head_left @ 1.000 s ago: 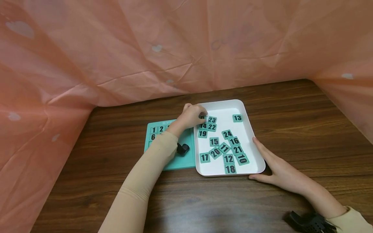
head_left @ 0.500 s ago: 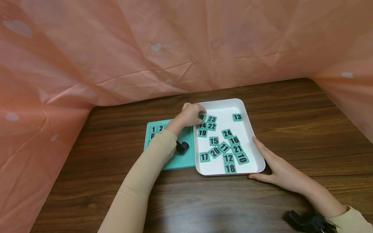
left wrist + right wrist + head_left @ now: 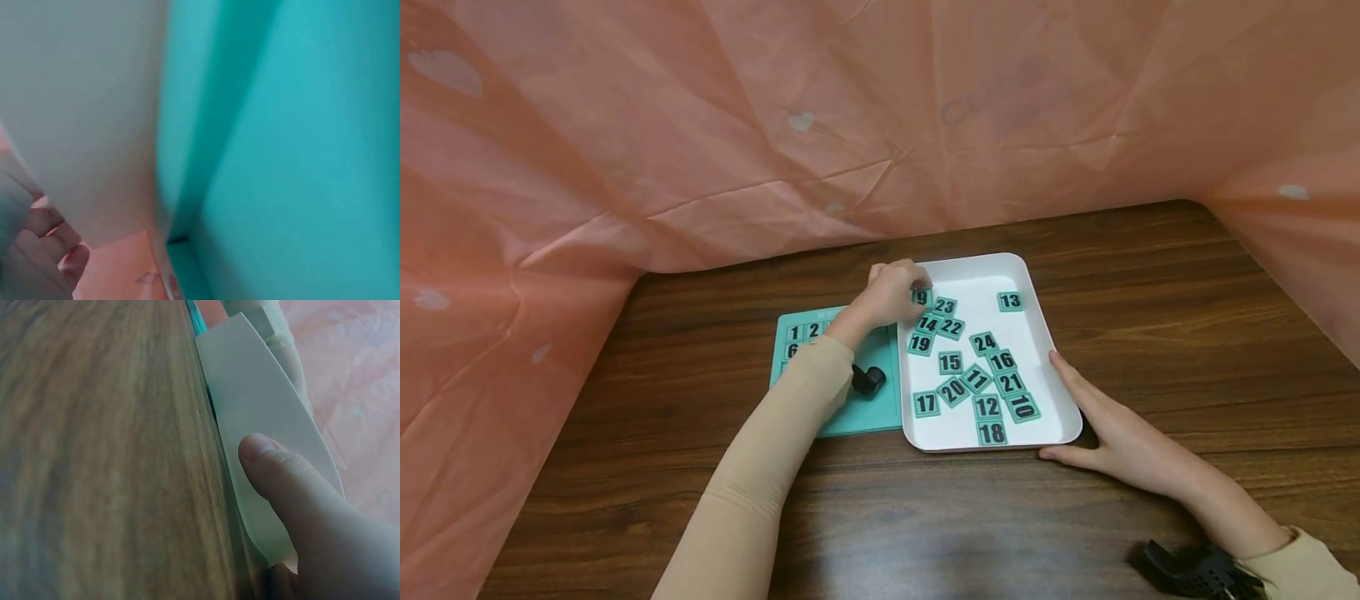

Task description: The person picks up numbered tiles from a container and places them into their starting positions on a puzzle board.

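Observation:
My left hand reaches over the far left wall of a white tray. Its curled fingers and thumb pinch the number tile marked 9 at its edges. Tiles 23, 14, 22 and 19 lie just beside that hand. At the near right corner, my right hand lies against the tray, thumb along the front wall and fingers along the right wall. The right wrist view shows the thumb pressed to the tray's outer wall.
Left of the tray, a turquoise number board bears low-numbered tiles, partly hidden by the left arm. Several other tiles lie spread in the tray, with 13 apart at the far right. A pink curtain surrounds the wooden table.
Tile 9 has come into view and shifted slightly right and away between the left fingers. Tiles 14, 22 and 19 have turned a little. The right hand and tray hold their place.

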`<state>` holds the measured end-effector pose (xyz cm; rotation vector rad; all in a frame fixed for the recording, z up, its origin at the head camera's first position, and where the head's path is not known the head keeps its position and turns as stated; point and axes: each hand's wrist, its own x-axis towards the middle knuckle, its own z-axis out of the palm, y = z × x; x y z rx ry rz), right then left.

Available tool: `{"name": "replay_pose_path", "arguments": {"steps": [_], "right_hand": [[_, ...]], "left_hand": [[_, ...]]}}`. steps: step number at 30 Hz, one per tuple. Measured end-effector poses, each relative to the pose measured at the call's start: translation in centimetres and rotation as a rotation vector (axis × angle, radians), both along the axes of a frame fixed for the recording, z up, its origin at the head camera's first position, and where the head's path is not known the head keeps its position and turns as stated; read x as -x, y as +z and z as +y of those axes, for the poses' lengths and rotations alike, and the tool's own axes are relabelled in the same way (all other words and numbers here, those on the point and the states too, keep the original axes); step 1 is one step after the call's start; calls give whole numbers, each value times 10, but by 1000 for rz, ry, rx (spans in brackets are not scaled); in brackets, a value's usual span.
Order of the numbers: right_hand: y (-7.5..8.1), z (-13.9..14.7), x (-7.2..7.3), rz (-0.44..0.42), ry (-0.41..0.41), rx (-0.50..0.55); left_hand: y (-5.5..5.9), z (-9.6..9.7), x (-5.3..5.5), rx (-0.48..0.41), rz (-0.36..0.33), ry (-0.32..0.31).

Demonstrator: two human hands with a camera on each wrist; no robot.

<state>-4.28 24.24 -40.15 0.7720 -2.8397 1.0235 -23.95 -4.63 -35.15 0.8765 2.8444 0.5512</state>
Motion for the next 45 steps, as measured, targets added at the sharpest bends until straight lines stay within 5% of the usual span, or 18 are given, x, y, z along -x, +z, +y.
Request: {"name": "replay_pose_path", "arguments": {"steps": [6,10,18,27,36,45], "right_hand": [[1,-1,0,-9,7,5],[2,-2,1,-19,10,7],[3,0,1,-11,5,0],[3,2,0,-25,2,5],[3,2,0,-31,-2,2],[2,2,0,-21,1,10]], "left_hand": [[11,-9,-8,-287,-33,-1],[20,-23,-16,-351,-13,-27],[30,-59,-36,-311,36,-10],[16,-91,-50,-221,-9,10],[-4,-98,-53,-129,-54,-27],[-7,-97,-51,-82,-63,-6]]}}
